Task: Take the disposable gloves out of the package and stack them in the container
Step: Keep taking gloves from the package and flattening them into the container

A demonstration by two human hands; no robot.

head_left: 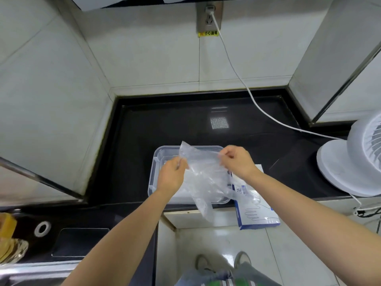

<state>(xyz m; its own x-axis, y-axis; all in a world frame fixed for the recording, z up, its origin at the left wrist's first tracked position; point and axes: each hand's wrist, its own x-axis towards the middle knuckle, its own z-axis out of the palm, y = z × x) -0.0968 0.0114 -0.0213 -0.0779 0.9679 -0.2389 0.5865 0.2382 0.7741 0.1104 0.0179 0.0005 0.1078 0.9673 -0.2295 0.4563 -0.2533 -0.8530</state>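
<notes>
Over the clear container (156, 159), one see-through disposable glove (203, 176) is stretched out in mid-air between both hands. The left hand (172, 176) pinches the glove's left edge, fingers curled in tight. The right hand (237, 162) pinches the upper right edge between thumb and fingertips. So both hands are grasping the same glove, one on each side. Its crinkled film hangs down across the container's front rim, and the lowest tip dangles past the table's front edge.

Inside the container, a pale filmy layer lies on the bottom, though I can't tell how many gloves that is. The container sits on the glossy black table (165, 124), close to its front edge.

Just beside it on the right lies the blue-and-white package (257, 215) with a glove outline printed on it. It's partly hidden under the right forearm, and its near end sticks out over the edge.

Further right, a white fan (354, 157) stands on the table. A white cable (253, 100) runs from near its base across the black surface and up the tiled wall to a socket (209, 17). A small yellow label sits right below that.

Down at the bottom, two shoes (222, 263) stand on the shiny floor.
</notes>
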